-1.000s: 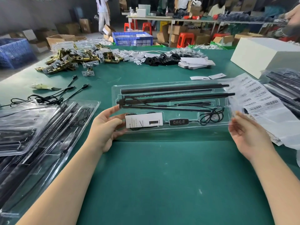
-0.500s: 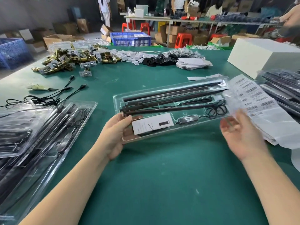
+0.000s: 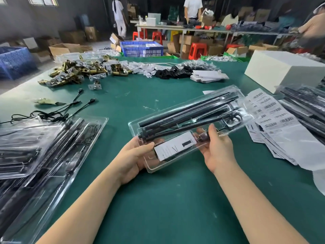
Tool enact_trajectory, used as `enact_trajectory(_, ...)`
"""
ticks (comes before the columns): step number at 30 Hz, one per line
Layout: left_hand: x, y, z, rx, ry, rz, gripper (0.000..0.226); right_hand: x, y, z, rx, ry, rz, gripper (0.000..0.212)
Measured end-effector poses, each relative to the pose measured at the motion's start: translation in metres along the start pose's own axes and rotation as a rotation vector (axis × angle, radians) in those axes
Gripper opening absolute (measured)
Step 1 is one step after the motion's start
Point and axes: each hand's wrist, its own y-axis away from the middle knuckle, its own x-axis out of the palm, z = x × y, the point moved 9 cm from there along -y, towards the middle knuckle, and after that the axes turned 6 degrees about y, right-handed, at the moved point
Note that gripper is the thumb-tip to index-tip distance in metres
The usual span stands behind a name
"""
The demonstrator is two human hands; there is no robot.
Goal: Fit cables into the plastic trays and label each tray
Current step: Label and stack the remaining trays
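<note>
A clear plastic tray [image 3: 221, 93] is lifted off the green table [image 3: 175, 208] and tilted, far end up to the right. It holds black rods [image 3: 184, 111], a coiled black cable [image 3: 233, 118] and a white card [image 3: 174, 147]. My left hand [image 3: 133, 159] grips the tray's near left end, thumb on top. My right hand [image 3: 216, 148] holds the tray's near edge at its middle, thumb over the rim and fingers under it. A sheet of barcode labels [image 3: 270, 113] lies just right of the tray.
Filled clear trays [image 3: 44, 155] are stacked at the left, and more [image 3: 306, 110] at the right by a white box [image 3: 281, 71]. Loose black cables [image 3: 58, 111], brass hardware [image 3: 79, 73], white tags and black parts [image 3: 172, 73] lie farther back. People stand at distant tables.
The tray has been lifted from flat on the table and tilted, its right end swinging away. My right hand moved left from the tray's right end and took hold of its near edge.
</note>
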Motion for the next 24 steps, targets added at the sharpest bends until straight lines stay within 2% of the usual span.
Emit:
enact_trajectory(4,0.0,0.001,-0.004,-0.089,0.092,0.032,0.051,-0.006,-0.003,0.009,0.015,0.104,0.039,0.026)
enact_trajectory(7,-0.008,-0.003,-0.007,-0.146,0.21,0.049,0.082,0.006,-0.001,0.018,-0.003,0.188,0.209,0.019)
enact_trajectory(8,-0.005,-0.002,-0.004,-0.181,0.206,0.077,0.084,0.01,0.0,0.02,-0.009,0.242,0.242,0.018)
enact_trajectory(9,-0.002,-0.001,0.001,-0.205,0.164,0.119,0.079,0.015,0.001,0.021,-0.017,0.31,0.271,0.019)
enact_trajectory(11,0.008,0.002,0.012,-0.225,0.026,0.2,0.057,0.029,0.004,0.02,-0.034,0.44,0.328,0.021)
enact_trajectory(13,0.011,0.002,0.017,-0.215,-0.02,0.178,0.04,0.045,0.01,0.017,-0.036,0.54,0.373,0.023)
enact_trajectory(14,0.008,0.002,0.015,-0.195,-0.016,0.129,0.043,0.05,0.012,0.014,-0.03,0.588,0.38,0.029)
enact_trajectory(16,-0.002,-0.001,0.009,-0.137,-0.031,0.011,0.053,0.051,0.011,0.014,-0.08,0.813,0.344,0.057)
enact_trajectory(18,-0.004,-0.001,0.005,-0.081,0.017,-0.028,0.05,0.053,0.017,0.023,-0.236,1.159,0.278,0.086)
enact_trajectory(19,-0.002,-0.001,0.005,-0.05,0.044,-0.032,0.047,0.058,0.024,0.026,-0.304,1.269,0.275,0.092)
enact_trajectory(22,0.003,0.0,0.004,0.048,0.06,-0.061,0.043,0.07,0.046,0.017,-0.356,1.489,0.331,0.086)
enact_trajectory(24,0.006,0.0,0.002,0.098,0.073,-0.055,0.039,0.075,0.06,0.016,-0.499,1.734,0.255,0.082)
